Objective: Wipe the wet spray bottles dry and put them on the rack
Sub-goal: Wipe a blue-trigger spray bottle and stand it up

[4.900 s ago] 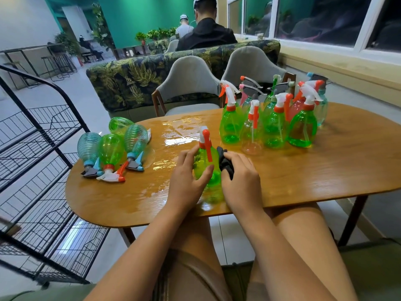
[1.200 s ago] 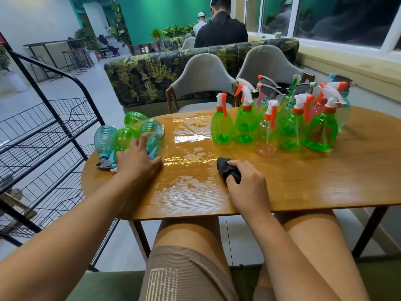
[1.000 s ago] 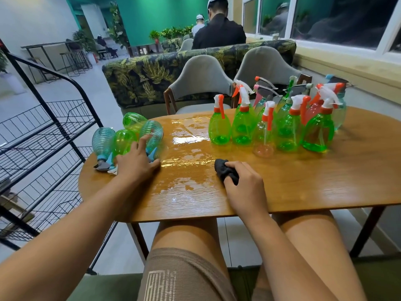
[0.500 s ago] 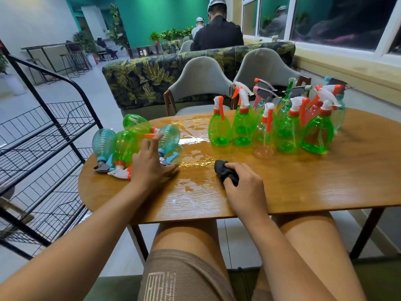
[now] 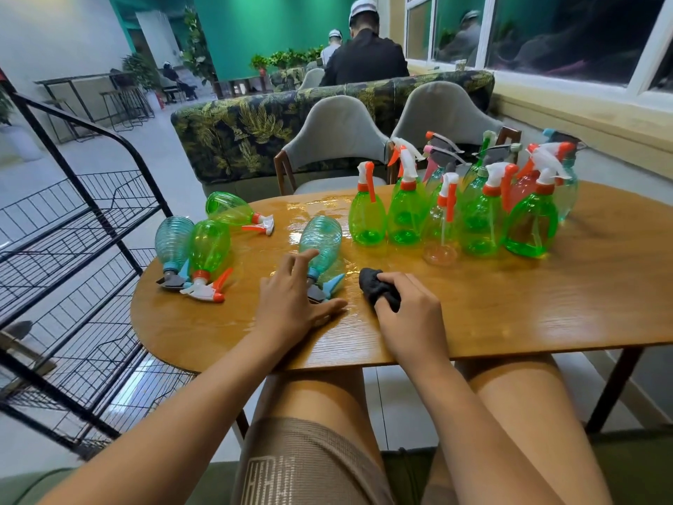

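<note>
Well off to the left of the left hand (image 5: 291, 302) stands the black wire rack (image 5: 91, 198). Both hands rest on the wet, glossy tabletop (image 5: 564, 311). Beyond the right hand (image 5: 409, 317), a cluster of upright spray bottles (image 5: 455, 216) stands close together. Just ahead of the left hand lies the teal ribbed spray bottle (image 5: 321, 236), base away and trigger head toward the person. That hand is spread flat, with its forefinger touching the bottle's shoulder and nothing gripped. The right hand is clenched round a black cloth (image 5: 373, 286), just right of the trigger. The bottle looks like empty thin plastic — probably light, springy and slick with water. I would take it round the ribbed belly or the neck, not the trigger, which could squeeze or slip.
</note>
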